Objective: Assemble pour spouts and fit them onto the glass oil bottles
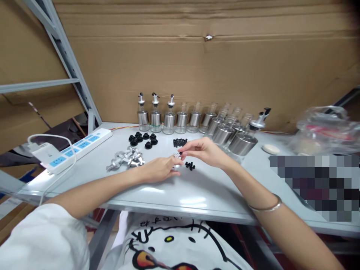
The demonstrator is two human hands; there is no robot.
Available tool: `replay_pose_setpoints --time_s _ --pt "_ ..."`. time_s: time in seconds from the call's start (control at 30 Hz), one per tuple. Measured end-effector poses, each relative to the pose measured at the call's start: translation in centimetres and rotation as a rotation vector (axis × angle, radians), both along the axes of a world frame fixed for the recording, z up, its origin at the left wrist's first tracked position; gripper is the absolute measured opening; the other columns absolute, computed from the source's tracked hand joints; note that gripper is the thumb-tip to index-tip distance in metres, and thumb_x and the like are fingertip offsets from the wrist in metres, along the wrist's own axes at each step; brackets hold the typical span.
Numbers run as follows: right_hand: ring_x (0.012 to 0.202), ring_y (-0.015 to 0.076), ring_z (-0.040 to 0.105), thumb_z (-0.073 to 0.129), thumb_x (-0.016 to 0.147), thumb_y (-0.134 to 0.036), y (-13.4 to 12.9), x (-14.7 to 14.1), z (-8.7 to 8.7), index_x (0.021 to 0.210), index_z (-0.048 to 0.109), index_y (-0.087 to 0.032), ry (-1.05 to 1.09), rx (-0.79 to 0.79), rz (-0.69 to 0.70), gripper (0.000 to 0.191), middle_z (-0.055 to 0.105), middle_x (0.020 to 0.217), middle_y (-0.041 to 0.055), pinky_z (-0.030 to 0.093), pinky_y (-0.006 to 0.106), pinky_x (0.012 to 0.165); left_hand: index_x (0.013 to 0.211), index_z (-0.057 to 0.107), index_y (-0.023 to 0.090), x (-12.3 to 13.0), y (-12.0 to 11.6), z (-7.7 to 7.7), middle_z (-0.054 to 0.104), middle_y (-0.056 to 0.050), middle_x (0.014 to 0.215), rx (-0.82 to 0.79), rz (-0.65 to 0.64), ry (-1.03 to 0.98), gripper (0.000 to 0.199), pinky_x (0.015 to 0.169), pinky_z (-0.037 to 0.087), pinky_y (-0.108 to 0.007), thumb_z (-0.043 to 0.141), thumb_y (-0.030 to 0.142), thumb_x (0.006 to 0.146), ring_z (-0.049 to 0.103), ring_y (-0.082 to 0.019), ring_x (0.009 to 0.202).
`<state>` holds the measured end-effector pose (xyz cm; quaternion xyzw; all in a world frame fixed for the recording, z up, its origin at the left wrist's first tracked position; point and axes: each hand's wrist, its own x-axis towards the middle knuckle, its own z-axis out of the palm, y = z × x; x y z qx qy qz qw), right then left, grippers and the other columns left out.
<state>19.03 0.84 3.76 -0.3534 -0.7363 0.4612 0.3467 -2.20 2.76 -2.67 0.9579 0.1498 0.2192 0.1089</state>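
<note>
My left hand (161,168) is closed around a silver pourer spout (176,155) above the middle of the table. Between the pinched fingertips of my right hand (201,150) is a small black cap (180,153), touching the spout's end. Small black parts lie close by in two groups, one upright cluster (180,142) behind my hands and one loose cluster (190,165) below my right hand. Left of my hands is a pile of silver spouts (126,159), with several black stoppers (143,139) behind it.
Glass bottles with steel sleeves (182,119) line the back, some with pourers fitted. A white power strip (80,150) with a cable lies at the left. A white oval object (270,149) and a clear plastic bag (326,131) are at the right. Cardboard stands behind the table.
</note>
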Motion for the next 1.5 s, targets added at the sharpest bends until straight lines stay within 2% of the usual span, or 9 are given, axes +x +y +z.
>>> replay_pose_setpoints --time_s 0.33,0.57,0.83,1.0,1.23,1.5 --pt "0.066 0.0136 0.065 0.072 0.073 -0.033 0.2 0.1 -0.1 0.082 0.071 -0.015 0.018 -0.002 0.048 0.019 0.070 0.073 0.0025 0.053 0.028 0.069 0.109 0.038 0.019 0.1 -0.2 0.0 0.063 -0.009 0.099 0.093 0.002 0.026 0.021 0.068 0.049 -0.028 0.047 0.030 0.094 0.065 -0.018 0.079" --pt "0.070 0.0148 0.065 0.062 0.081 -0.031 0.0 0.1 -0.1 0.084 0.070 -0.015 -0.120 0.204 -0.003 0.018 0.070 0.074 0.0033 0.051 0.028 0.072 0.110 0.036 0.019 -0.1 -0.3 0.1 0.063 -0.008 0.101 0.076 0.017 0.044 0.021 0.070 0.049 -0.027 0.046 0.030 0.095 0.065 -0.017 0.080" --pt "0.072 0.0148 0.065 0.052 0.087 -0.025 -0.6 -0.2 0.5 0.086 0.066 -0.016 -0.267 0.388 -0.027 0.016 0.070 0.074 0.0029 0.049 0.028 0.072 0.110 0.035 0.018 -0.2 -0.3 0.0 0.063 -0.007 0.092 0.091 0.014 0.038 0.021 0.065 0.048 -0.028 0.042 0.031 0.096 0.064 -0.017 0.070" --pt "0.071 0.0145 0.065 0.049 0.087 -0.015 -0.8 -0.3 0.4 0.087 0.064 -0.015 -0.342 0.371 -0.023 0.015 0.070 0.074 0.0034 0.048 0.025 0.068 0.110 0.036 0.019 -0.1 -0.5 0.3 0.063 -0.007 0.097 0.067 0.026 0.070 0.020 0.069 0.049 -0.028 0.043 0.031 0.096 0.065 -0.017 0.076" --pt "0.065 0.0132 0.060 0.048 0.085 -0.008 -1.4 -0.7 0.7 0.088 0.063 -0.014 -0.487 0.394 -0.052 0.016 0.067 0.075 0.0039 0.044 0.023 0.062 0.110 0.039 0.018 -0.1 -0.6 0.1 0.064 -0.011 0.102 0.051 -0.015 0.031 0.021 0.074 0.050 -0.032 0.040 0.034 0.096 0.066 -0.021 0.085" --pt "0.061 0.0118 0.051 0.040 0.089 -0.007 -1.9 -1.2 0.8 0.087 0.056 -0.016 -0.586 0.415 -0.074 0.018 0.060 0.073 0.0021 0.038 0.021 0.060 0.108 0.042 0.018 0.0 -0.6 0.1 0.064 -0.008 0.098 -0.020 0.056 0.097 0.019 0.076 0.050 -0.032 0.047 0.030 0.094 0.065 -0.020 0.082"
